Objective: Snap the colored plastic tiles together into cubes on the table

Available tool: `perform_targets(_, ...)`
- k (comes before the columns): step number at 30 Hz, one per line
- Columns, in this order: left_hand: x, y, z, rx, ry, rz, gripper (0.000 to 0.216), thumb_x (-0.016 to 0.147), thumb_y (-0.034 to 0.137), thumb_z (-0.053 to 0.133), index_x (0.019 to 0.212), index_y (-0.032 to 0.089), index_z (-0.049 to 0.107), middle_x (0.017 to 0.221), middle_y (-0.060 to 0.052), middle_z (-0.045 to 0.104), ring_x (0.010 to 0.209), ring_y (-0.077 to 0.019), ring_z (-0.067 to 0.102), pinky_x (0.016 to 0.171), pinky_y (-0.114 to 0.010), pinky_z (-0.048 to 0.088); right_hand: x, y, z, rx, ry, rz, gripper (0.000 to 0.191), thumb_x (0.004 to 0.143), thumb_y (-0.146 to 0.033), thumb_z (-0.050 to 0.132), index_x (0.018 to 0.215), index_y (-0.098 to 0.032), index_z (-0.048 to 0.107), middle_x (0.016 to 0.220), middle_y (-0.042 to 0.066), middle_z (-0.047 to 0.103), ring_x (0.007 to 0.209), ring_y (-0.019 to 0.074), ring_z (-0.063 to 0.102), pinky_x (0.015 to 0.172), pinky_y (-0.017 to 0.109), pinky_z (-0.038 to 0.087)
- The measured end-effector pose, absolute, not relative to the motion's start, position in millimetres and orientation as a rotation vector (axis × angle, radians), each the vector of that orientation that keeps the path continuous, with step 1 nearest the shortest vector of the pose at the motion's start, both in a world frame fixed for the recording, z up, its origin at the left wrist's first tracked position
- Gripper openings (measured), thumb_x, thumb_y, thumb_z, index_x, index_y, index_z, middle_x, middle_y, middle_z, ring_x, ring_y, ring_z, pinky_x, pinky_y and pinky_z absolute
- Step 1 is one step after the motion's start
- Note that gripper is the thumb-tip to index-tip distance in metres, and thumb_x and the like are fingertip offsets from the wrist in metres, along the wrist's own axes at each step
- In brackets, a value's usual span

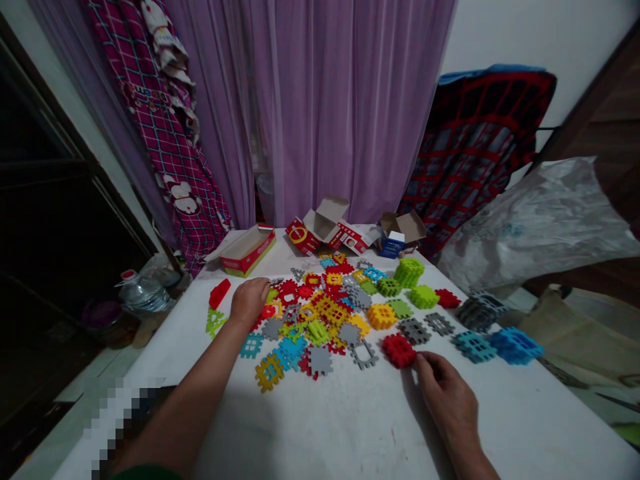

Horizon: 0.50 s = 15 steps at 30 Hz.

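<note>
Over the left edge of a mixed pile of interlocking plastic building pieces (327, 310) is my left hand (250, 301). Its fingers are curled together, with the tips by a small grey piece (276, 283); what they hold, if anything, is hidden. On the right, my right hand (449, 395) has its fingers closed at the right edge of a small red stack of building pieces (399, 351), which rests on the table. Near it stand a yellow stack (381, 316), a dark grey stack (413, 331), a teal stack (473, 346) and a blue stack (516, 345).
A white table (340, 427) bears everything. Light green stacks (409, 272) stand at its right rear. Along the back are an open red-green box (249, 250), red cartons (303, 237) and a blue box (391, 245). A red piece (220, 292) and green triangle (215, 322) lie left.
</note>
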<state>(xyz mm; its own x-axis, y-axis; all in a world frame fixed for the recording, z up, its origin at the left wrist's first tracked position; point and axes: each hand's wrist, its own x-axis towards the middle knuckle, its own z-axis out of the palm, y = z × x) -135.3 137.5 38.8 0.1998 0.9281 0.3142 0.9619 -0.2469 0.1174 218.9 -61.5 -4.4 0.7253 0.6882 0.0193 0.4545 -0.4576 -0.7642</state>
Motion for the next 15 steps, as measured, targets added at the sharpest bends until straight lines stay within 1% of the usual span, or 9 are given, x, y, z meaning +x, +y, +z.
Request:
perform_targets(5,-161.0,115.3,12.4,-2.376,-1.721,-0.514,0.03,0.092,0.028,0.046,0.108,0.021,0.07,0.112,-0.01,0.072,0.102,-0.0258,0.066,0.091,-0.038,0.048,218.1,-60.8,-3.3,-2.147,-0.878,0.374,0.052,0.065,-0.063,0.045,0.085,-0.023,0.072,0.081,0.007,0.073,0.075,0.0263,0.064,0.062,0.033,0.044)
perform_targets(9,-165.1,106.9,-3.3,-2.508,-1.635,-0.59,0.029,0.089,0.026,0.049,0.109,0.025,0.07,0.117,-0.005,0.071,0.11,-0.0231,0.064,0.095,-0.037,0.048,218.5,-62.0,-1.2,-2.154,-0.867,0.391,0.054,0.065,-0.062,0.043,0.087,-0.022,0.071,0.084,0.008,0.072,0.078,0.027,0.064,0.065,0.034,0.045)
perform_targets(12,-159.9,105.7,-2.2,-2.483,-1.752,-0.643,0.033,0.088,0.022,0.046,0.111,0.024,0.069,0.119,-0.005,0.07,0.111,-0.0216,0.063,0.098,-0.036,0.047,219.4,-62.4,-0.7,-2.149,-0.852,0.405,0.054,0.064,-0.062,0.043,0.088,-0.022,0.071,0.084,0.008,0.072,0.079,0.0276,0.063,0.065,0.034,0.045)
perform_targets(13,-157.2,105.9,0.1,-2.45,-1.816,-0.641,0.034,0.089,0.025,0.046,0.115,0.023,0.068,0.121,-0.006,0.069,0.112,-0.0221,0.063,0.099,-0.037,0.047,219.6,-62.3,-1.3,-2.146,-0.851,0.401,0.054,0.064,-0.062,0.043,0.088,-0.022,0.07,0.083,0.008,0.072,0.078,0.0275,0.063,0.065,0.035,0.045)
perform_targets(15,-150.9,106.1,5.4,-2.398,-1.929,-0.579,0.04,0.089,0.034,0.05,0.124,0.02,0.062,0.127,-0.009,0.066,0.117,-0.0246,0.059,0.102,-0.039,0.044,219.9,-61.7,-3.8,-2.136,-0.852,0.385,0.053,0.065,-0.062,0.044,0.087,-0.021,0.07,0.082,0.009,0.071,0.077,0.027,0.063,0.065,0.035,0.046)
